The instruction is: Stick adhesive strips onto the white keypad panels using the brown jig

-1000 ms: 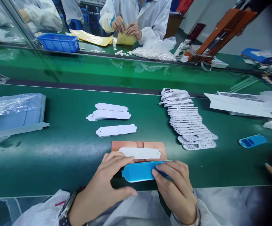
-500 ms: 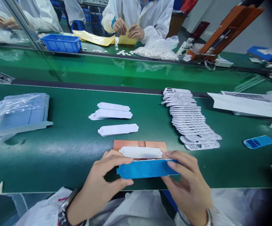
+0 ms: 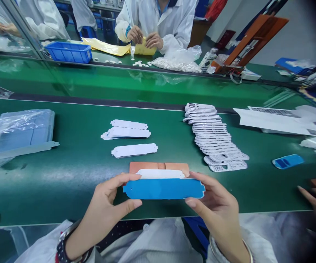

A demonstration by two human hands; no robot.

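Note:
A long, flat blue strip (image 3: 163, 189) with a rounded end and small tabs is held level above the table's front part. My left hand (image 3: 103, 208) pinches its left end between thumb and fingers. Around its right end, my right hand (image 3: 218, 204) grips with thumb below and fingers above. Just behind it, a white strip (image 3: 160, 174) of similar outline lies on a copper-coloured block (image 3: 171, 166), partly hidden by the blue one. Farther back are a single white strip (image 3: 134, 150) and a small pile of white strips (image 3: 129, 132).
Overlapping white cut-out panels (image 3: 209, 135) form a long row at right. Plastic-wrapped flat sheets (image 3: 26, 128) lie at left. A small blue panel (image 3: 288, 161) and printed white sheets (image 3: 273, 120) are far right, near another person's hand (image 3: 312, 197). Across the divider, a person handles yellow sheet (image 3: 145, 46).
The blue strip has come up slightly and to the left, showing its whole right end. My right thumb has moved onto its front lower edge. The view has shifted a little.

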